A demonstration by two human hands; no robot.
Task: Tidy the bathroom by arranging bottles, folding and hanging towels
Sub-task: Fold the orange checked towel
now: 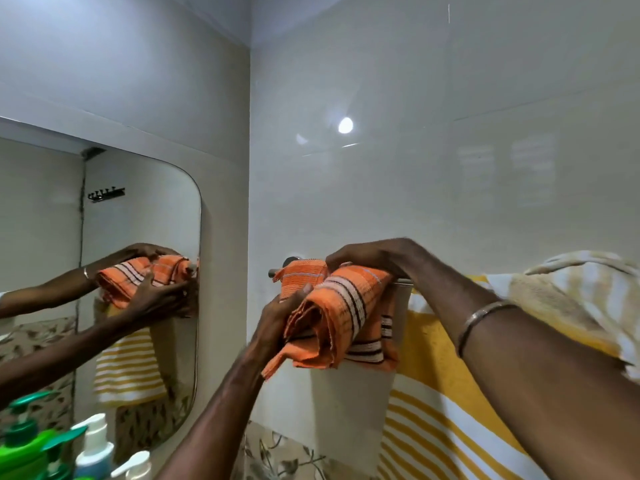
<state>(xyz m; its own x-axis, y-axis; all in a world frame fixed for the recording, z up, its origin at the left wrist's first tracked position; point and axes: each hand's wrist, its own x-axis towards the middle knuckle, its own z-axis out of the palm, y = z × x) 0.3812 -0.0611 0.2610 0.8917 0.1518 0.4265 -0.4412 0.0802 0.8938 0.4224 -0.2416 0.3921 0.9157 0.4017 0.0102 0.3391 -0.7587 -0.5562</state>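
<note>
The pale tiled wall (415,98) fills most of my view, glossy and throwing back a lamp's glare, with the rounded mirror (104,237) on the left wall. Along the far wall runs the towel rail (403,281), and to the right a yellow striped towel (433,410) hangs down from it, with more pale cloth bunched on top.

The orange towel (332,306) lies folded over the rail's left end, just beside the yellow one. It looks light, thin and floppy, so I judge it will sag and slip off the smooth bar unless both halves hang evenly; the folded edges are the place to take hold.

My right hand (374,256) lies over the top of it at the rail, fingers curled down onto the fold. My left hand (277,323) grips the near bundled end from below, thumb pressed on the cloth.

Low at the near left stand a green pump bottle (24,441) and a white bottle (95,445).
</note>
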